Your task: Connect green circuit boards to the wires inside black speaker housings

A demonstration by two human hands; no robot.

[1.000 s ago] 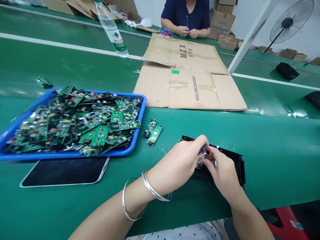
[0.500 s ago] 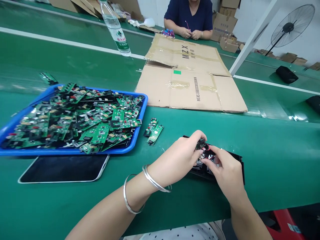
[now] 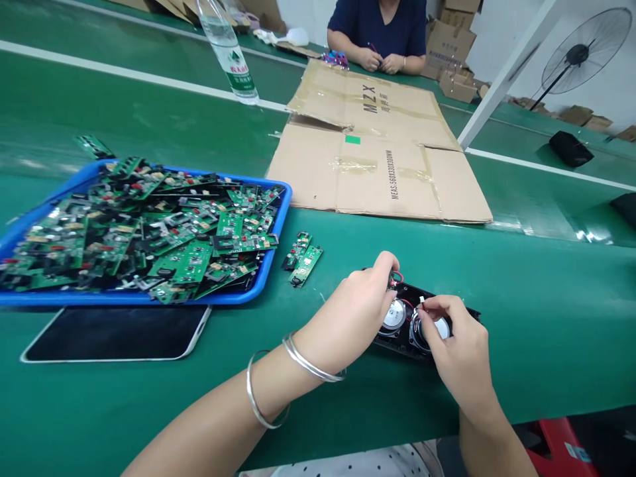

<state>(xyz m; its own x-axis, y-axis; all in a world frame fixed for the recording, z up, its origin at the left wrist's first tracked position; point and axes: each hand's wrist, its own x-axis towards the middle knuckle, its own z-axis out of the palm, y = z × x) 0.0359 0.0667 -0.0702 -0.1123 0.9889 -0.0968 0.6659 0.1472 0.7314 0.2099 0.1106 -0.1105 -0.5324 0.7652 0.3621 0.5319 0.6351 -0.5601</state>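
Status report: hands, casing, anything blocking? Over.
Left hand at left end of black casing. Right hand pinching white connector. Casing on green table, two speakers exposed. Hands partly cover it.

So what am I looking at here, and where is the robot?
There is no robot: these are a person's two bare hands, seen from a camera worn on their head, looking forward and down.

On the green tabletop sits a blue plastic tray heaped with green circuit boards. Two loose green boards lie beside it. Beyond are a flattened brown cardboard box and a clear plastic bottle.

Both hands work over a long black housing holding round silver parts. The right hand seems to pinch a small white piece. The left hand is beside a thin red wire; its fingers hide whatever it grips.
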